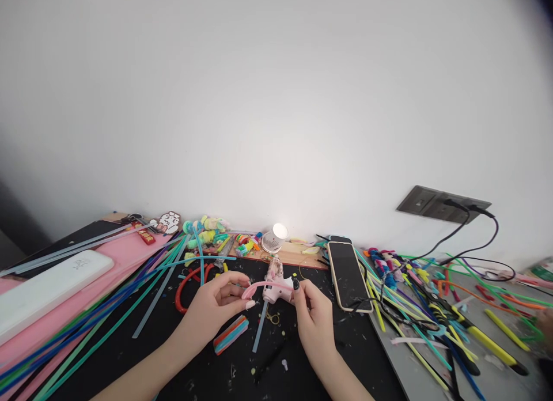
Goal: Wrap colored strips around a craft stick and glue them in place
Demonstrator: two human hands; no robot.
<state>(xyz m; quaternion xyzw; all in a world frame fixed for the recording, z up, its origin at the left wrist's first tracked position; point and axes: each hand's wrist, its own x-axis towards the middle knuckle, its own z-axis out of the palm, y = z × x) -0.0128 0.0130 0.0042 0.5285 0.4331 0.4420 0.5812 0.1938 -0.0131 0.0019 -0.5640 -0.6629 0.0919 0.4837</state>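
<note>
A pink pipe cleaner [268,284] arches between my two hands. My left hand [218,302] pinches its curled left end between thumb and fingers. The other end is pinched by my right hand [314,316], where a dark thumbnail shows. Just behind the pipe cleaner lies a pale pink hot glue gun [273,292], with a translucent glue stick [260,330] sticking out of it toward me. Below my left hand sits a small bundle of orange, blue and pink strips [231,335] on the black mat [207,369].
A phone [349,277] lies right of my hands. Long pipe cleaners [108,309] and a white box [56,291] cover the left. A lit paper cup [272,239] stands by the wall. Pliers [479,337], scraps and cables clutter the right, near a blurred hand [545,325].
</note>
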